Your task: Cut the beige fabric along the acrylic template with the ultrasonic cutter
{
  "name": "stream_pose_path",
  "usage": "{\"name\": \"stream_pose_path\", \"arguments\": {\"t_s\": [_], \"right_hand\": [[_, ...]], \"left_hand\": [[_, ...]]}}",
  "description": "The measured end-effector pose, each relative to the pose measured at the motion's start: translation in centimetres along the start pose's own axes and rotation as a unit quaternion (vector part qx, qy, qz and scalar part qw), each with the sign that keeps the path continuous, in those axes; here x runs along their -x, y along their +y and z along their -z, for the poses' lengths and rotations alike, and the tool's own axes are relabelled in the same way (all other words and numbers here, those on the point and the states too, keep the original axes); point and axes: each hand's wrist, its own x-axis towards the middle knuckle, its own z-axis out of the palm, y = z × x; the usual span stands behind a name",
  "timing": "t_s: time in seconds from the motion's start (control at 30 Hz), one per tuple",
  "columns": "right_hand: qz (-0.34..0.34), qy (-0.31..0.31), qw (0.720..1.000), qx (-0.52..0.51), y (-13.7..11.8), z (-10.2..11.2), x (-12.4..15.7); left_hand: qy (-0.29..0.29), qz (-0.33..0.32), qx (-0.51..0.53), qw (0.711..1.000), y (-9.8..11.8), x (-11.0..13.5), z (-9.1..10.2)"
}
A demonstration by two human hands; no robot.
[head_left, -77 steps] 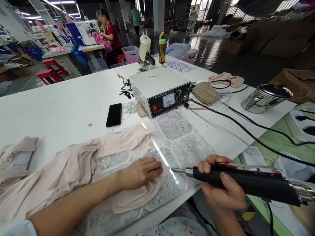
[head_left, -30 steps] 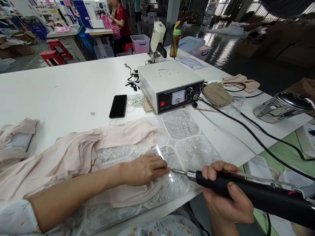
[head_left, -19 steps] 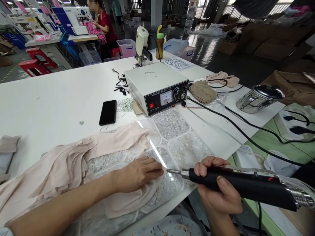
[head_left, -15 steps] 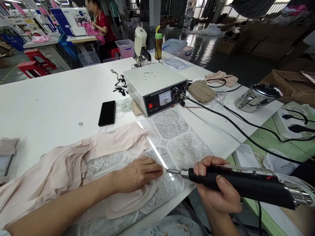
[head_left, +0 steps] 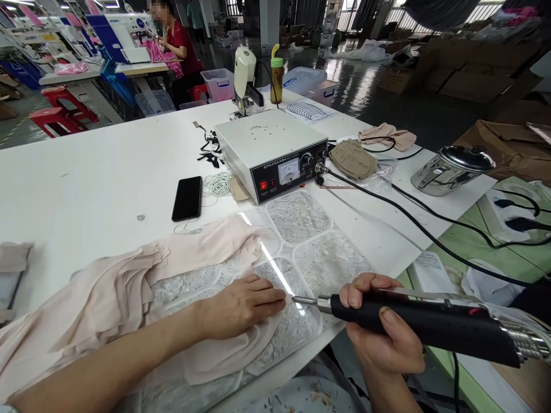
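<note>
My left hand (head_left: 241,304) lies flat, fingers stretched out, pressing a piece of pale pink fabric (head_left: 129,281) onto a scratched glass work plate (head_left: 318,258) at the table's near edge. My right hand (head_left: 383,332) is wrapped round a black handheld cutter (head_left: 430,324). Its thin metal tip (head_left: 301,300) points left and sits just off my left fingertips, at the fabric's edge. A black cable (head_left: 387,209) runs from a white control box (head_left: 271,152) toward the tool.
A black phone (head_left: 187,198) and a coil of white rings (head_left: 218,184) lie left of the box. A steel pot (head_left: 451,169), tan cloth pieces (head_left: 355,159) and a bottle (head_left: 276,80) sit further back. A person in red (head_left: 178,46) works at a far sewing machine.
The cutter tip moved left from a gap beside the fabric until it sits by my left fingertips. Since half a second ago the hands have held almost still.
</note>
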Motion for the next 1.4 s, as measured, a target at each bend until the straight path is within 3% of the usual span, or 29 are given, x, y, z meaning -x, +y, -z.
{"name": "stream_pose_path", "arguments": {"t_s": [0.87, 1.4], "right_hand": [[0.002, 0.005, 0.999, 0.046, -0.43, -0.6, -0.2], [0.006, -0.025, 1.0, 0.018, -0.29, -0.35, -0.2]], "left_hand": [[-0.005, -0.007, -0.023, 1.0, 0.25, -0.34, 0.53], [-0.019, -0.012, -0.022, 1.0, 0.06, -0.26, 0.34]]}}
